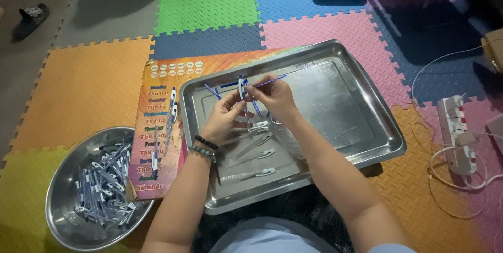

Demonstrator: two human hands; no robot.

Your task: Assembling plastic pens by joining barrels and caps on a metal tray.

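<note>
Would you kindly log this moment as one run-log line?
left hand: holds pen barrel | right hand: holds blue refill | steel tray: clear barrels | round bowl: pens

A home floor, by the look: coloured foam puzzle mats (209, 1) under a steel tray (356, 127), slippers (29, 17) far left of it, power strip (456, 132) right.
</note>
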